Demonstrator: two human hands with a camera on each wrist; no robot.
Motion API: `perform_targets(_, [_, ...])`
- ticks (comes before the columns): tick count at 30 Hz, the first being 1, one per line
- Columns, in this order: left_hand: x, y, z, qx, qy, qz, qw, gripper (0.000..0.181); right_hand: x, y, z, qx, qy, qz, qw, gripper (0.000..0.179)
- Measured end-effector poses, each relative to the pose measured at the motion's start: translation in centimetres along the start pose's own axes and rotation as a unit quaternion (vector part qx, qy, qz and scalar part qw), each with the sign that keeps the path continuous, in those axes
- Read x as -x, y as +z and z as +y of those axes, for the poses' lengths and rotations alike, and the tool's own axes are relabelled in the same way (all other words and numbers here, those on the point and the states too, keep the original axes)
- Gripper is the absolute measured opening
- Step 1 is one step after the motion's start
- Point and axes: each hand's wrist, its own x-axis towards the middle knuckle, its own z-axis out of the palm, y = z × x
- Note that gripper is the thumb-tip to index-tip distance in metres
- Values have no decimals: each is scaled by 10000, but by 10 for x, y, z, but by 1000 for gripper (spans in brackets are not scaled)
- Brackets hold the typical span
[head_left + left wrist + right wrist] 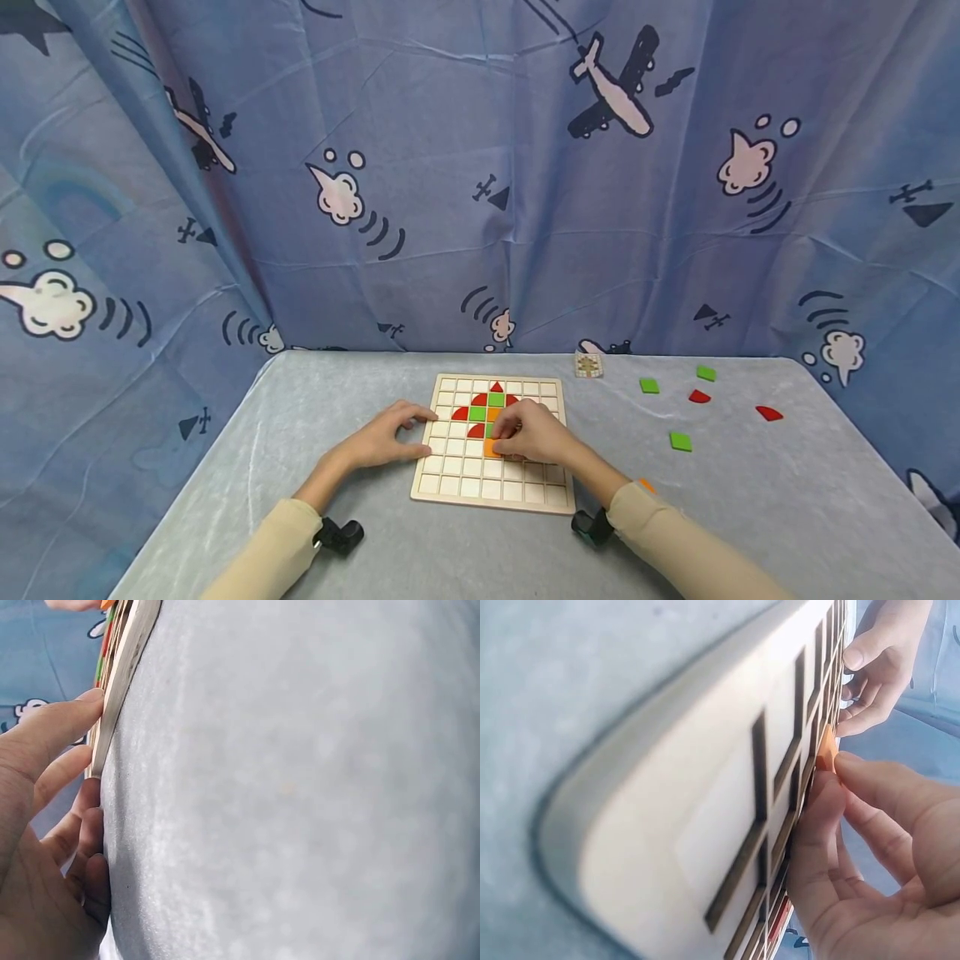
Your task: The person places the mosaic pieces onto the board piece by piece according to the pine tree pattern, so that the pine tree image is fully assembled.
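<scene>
A wooden grid board lies on the table, with red, green and orange pieces set in its upper middle squares. My right hand is over the middle of the board and pinches an orange square tile between thumb and fingers. In the right wrist view that tile stands tilted against the grid. On the other side, my left hand touches the board's left edge with thumb and fingertips. The left wrist view shows its fingers loosely spread along the wooden side. Part of the pattern is hidden behind my right hand.
Right of the board lie loose green squares and red rounded pieces. An orange piece is partly covered by my right forearm. Behind the board sits a small pattern card. A blue printed curtain hangs behind the table.
</scene>
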Motion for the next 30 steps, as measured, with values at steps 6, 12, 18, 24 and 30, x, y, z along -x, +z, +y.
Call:
perform_targets(6, [-1,0,-2,50,-5,-13,10000,52,0,0,-1,125,79,25,9999,11])
perform_targets(12, [-1,0,-4,24,31,-9,10000,51,3,-3,2,40,18,44,10000,9])
perform_targets(18, [-1,-1,-3,6,44,-16,10000,51,10,-14,5,-98,-127,-84,9998,9])
perform_targets(24, [-1,-1,-3,-2,52,-13,10000,51,24,-32,11,-474,29,-222,9986,9])
perform_targets(30, [-1,0,-2,29,58,-7,10000,51,42,-50,18,-623,257,-220,9975,14])
